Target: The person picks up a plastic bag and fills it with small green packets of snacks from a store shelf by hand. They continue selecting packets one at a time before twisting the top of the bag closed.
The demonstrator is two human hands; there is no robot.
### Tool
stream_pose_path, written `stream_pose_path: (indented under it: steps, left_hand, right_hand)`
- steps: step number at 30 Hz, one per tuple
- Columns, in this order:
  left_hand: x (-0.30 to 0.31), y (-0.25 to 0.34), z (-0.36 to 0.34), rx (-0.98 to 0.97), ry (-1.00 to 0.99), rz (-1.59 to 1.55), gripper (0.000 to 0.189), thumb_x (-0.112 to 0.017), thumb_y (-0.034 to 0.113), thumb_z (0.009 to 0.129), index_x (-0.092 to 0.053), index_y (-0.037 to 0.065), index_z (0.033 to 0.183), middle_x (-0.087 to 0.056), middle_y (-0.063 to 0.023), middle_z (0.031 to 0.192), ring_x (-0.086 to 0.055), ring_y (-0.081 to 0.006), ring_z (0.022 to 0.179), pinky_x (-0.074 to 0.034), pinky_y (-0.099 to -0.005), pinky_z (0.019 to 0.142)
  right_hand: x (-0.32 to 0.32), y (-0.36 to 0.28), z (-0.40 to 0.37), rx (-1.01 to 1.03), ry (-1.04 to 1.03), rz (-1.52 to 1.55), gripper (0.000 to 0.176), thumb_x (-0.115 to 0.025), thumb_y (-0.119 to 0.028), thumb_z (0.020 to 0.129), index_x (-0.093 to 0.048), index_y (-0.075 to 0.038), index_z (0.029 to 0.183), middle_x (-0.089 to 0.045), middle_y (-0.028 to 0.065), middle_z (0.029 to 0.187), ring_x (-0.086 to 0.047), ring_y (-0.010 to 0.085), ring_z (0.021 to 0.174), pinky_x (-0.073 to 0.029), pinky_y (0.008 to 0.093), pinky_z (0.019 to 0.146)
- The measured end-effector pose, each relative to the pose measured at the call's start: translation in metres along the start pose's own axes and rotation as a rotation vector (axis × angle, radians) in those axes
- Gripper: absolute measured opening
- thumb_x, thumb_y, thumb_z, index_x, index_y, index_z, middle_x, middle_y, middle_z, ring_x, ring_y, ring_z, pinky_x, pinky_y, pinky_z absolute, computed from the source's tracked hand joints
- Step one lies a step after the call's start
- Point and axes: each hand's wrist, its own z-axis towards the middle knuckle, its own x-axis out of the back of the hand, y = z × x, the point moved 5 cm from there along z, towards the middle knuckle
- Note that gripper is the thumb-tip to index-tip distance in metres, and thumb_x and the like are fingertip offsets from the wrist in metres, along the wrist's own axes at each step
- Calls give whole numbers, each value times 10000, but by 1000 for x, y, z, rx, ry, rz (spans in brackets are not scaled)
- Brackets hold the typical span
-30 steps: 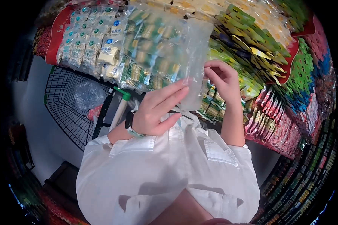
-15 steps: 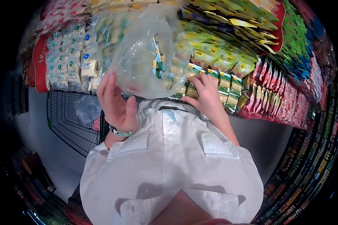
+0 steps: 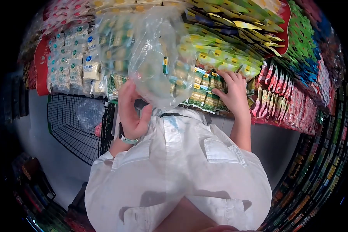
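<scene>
A large translucent plastic bag (image 3: 154,83) spreads over the packets in front of me, its lower end at my waist. My left hand (image 3: 133,110) is at the bag's lower left side, fingers raised against the plastic and thumb held apart. To the right of the bag lie rows of small green-and-white packets (image 3: 200,94). My right hand (image 3: 236,91) reaches over the right end of these rows, fingers stretched out and fingertips right at the packets. Through the bag, more packets show faintly.
A wire shopping cart (image 3: 67,127) with a crumpled clear bag (image 3: 89,114) stands at my left. White packets (image 3: 67,73) lie beyond it. Yellow-green packets (image 3: 220,58) are stacked behind my right hand, with red-and-pink packets (image 3: 272,104) farther right. Red panels (image 3: 41,65) divide the display.
My right hand has moved right along the green-and-white packets, uncovering several of them. My left hand has shifted right, and the bag's left side has drawn in the same way.
</scene>
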Motion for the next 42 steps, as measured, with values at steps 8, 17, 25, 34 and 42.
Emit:
stream_pose_path:
  steps: [8, 17, 25, 34, 42]
  left_hand:
    - [-6, -5, -7, 69, -35, -7, 634, -615, -30, 841, -386, 5, 1431, -463, -202, 1389, -611, -180, 887, -512, -305, 770]
    - [-10, -4, -6, 25, -64, -11, 620, -609, -67, 818, -425, 13, 1405, -512, -184, 1299, -636, -194, 842, -501, -314, 758]
    - [-13, -8, -9, 23, -40, -35, 627, -607, -85, 805, -430, 14, 1398, -505, -196, 1316, -645, -194, 840, -498, -303, 740]
    - [-21, 7, 0, -11, -88, -31, 660, -644, -67, 784, -432, 17, 1404, -453, -229, 1420, -660, -217, 848, -524, -318, 734]
    - [-27, 20, 10, -111, -207, 42, 764, -684, -32, 766, -370, -21, 1463, -414, -288, 1470, -692, -275, 899, -556, -371, 790]
  right_hand:
    - [-6, -3, 2, 88, -85, -19, 619, -858, -222, 637, -647, -5, 1177, -609, 100, 1157, -518, 300, 1112, -392, 414, 960]
    - [-7, -5, 4, 123, -94, 18, 614, -873, -210, 600, -643, -45, 1145, -600, 88, 1137, -510, 298, 1109, -375, 409, 947]
    - [2, -14, 9, 149, 22, 54, 586, -863, -151, 626, -615, -97, 1155, -592, 84, 1120, -525, 300, 1090, -398, 409, 917]
    - [0, 6, 21, -60, 309, 784, 307, -715, -19, 875, -576, -9, 1150, -605, 52, 1048, -597, 141, 830, -492, 258, 744]
    - [-6, -69, 72, -1, -77, 1260, 179, -641, 16, 919, -639, 18, 1098, -576, 44, 1113, -618, 98, 914, -525, 224, 764]
